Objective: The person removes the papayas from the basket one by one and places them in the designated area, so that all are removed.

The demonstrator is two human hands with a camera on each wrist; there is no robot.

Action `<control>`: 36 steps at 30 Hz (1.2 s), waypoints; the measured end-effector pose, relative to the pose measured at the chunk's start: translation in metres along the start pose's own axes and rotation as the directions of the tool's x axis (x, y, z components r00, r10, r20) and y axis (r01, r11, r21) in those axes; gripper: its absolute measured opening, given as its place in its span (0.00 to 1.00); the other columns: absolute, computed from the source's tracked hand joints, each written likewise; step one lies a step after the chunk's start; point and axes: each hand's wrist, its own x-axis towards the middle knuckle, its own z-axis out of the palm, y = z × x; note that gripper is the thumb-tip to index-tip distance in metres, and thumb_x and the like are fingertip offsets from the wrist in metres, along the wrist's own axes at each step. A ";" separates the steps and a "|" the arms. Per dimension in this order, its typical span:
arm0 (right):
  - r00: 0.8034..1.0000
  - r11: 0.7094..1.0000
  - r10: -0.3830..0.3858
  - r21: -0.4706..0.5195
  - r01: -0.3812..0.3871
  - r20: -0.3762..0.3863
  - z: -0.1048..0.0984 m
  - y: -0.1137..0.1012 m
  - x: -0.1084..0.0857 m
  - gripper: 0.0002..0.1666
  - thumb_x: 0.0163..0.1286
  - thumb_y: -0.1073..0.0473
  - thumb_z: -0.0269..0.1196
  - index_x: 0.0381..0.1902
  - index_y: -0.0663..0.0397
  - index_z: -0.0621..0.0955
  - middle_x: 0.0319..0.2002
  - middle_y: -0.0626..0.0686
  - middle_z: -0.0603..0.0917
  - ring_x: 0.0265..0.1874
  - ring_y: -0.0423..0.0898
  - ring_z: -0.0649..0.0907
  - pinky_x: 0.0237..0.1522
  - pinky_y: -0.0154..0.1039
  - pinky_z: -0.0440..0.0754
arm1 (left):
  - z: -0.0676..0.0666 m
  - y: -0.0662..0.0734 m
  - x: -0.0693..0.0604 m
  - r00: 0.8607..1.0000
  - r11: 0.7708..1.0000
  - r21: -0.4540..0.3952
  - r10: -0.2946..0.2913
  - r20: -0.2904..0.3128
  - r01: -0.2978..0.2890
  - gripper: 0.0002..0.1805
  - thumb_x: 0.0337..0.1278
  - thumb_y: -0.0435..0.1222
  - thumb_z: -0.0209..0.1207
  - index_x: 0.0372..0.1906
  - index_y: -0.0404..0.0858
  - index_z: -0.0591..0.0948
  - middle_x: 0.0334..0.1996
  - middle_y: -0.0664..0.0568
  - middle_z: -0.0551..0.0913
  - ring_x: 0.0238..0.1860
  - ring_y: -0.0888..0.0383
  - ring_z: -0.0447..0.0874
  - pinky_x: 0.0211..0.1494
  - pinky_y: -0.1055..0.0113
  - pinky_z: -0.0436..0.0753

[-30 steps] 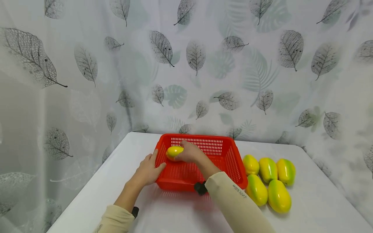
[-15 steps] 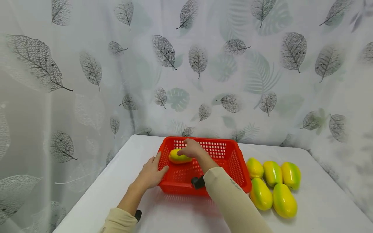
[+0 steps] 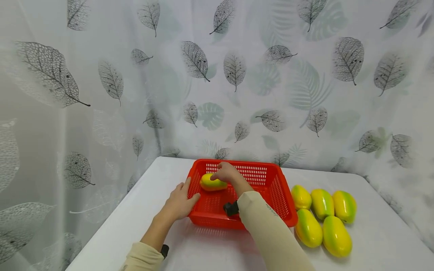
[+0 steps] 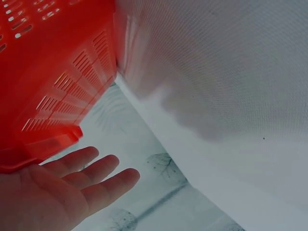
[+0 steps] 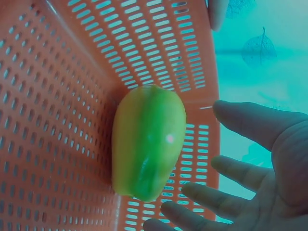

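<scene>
A yellow-green papaya (image 3: 211, 183) lies on the floor of a red plastic basket (image 3: 217, 222), in its back left part. Over it, my right hand (image 3: 228, 174) hovers with fingers spread. The right wrist view shows a gap between those fingers and the papaya (image 5: 149, 144). My left hand (image 3: 181, 199) rests against the basket's left rim, its thumb on the inner side. In the left wrist view, the left hand's (image 4: 53, 197) straight fingers extend past the red rim (image 4: 53, 144). Part of the basket is hidden behind the right forearm.
Several more papayas (image 3: 322, 203) sit grouped on the white table (image 3: 379, 233), right of the basket. Behind the table hangs a leaf-printed curtain (image 3: 237, 94). A dark wrist camera (image 3: 231, 208) on the right arm is over the basket.
My right hand has let go of the papaya and risen slightly, leaving it in the basket. My left hand stays at the rim. The head view has shifted slightly.
</scene>
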 end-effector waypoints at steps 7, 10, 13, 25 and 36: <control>0.998 1.000 0.010 -0.018 -0.009 0.058 0.001 0.003 0.005 0.41 0.63 0.54 0.72 0.73 0.58 0.73 0.69 0.62 0.76 0.64 0.59 0.77 0.70 0.57 0.76 | 0.001 0.000 -0.001 1.000 1.000 0.003 0.000 -0.002 0.000 0.44 0.71 0.49 0.57 0.83 0.40 0.55 0.76 0.31 0.64 0.70 0.29 0.70 0.62 0.33 0.80; 0.995 1.000 0.025 -0.015 -0.024 0.094 0.002 0.003 0.005 0.43 0.62 0.54 0.72 0.74 0.57 0.72 0.71 0.61 0.75 0.66 0.59 0.75 0.71 0.59 0.73 | 0.001 0.000 -0.001 1.000 1.000 0.003 0.003 -0.003 -0.003 0.43 0.70 0.49 0.57 0.83 0.40 0.55 0.75 0.31 0.64 0.70 0.29 0.70 0.62 0.33 0.80; 0.992 0.999 0.025 -0.032 -0.021 0.120 0.003 0.004 0.006 0.44 0.62 0.53 0.73 0.74 0.55 0.72 0.71 0.61 0.75 0.66 0.59 0.75 0.72 0.59 0.72 | 0.001 0.000 -0.001 1.000 1.000 0.006 0.011 -0.004 -0.011 0.43 0.71 0.49 0.57 0.83 0.39 0.55 0.75 0.31 0.64 0.70 0.29 0.70 0.63 0.32 0.79; 0.988 0.992 0.020 -0.126 -0.001 0.154 0.003 -0.001 0.003 0.37 0.62 0.52 0.73 0.67 0.58 0.78 0.63 0.59 0.81 0.59 0.56 0.79 0.69 0.55 0.77 | -0.001 0.001 -0.001 1.000 1.000 -0.002 0.004 -0.002 -0.004 0.44 0.69 0.49 0.58 0.83 0.39 0.55 0.75 0.31 0.64 0.70 0.29 0.70 0.60 0.35 0.82; 0.978 0.988 0.041 -0.152 -0.010 0.206 0.004 0.000 0.004 0.24 0.59 0.56 0.76 0.52 0.58 0.84 0.48 0.56 0.85 0.49 0.53 0.81 0.65 0.54 0.80 | 0.001 0.001 0.000 1.000 1.000 0.008 0.009 -0.006 -0.009 0.43 0.71 0.50 0.56 0.83 0.40 0.55 0.75 0.31 0.64 0.71 0.29 0.69 0.63 0.31 0.79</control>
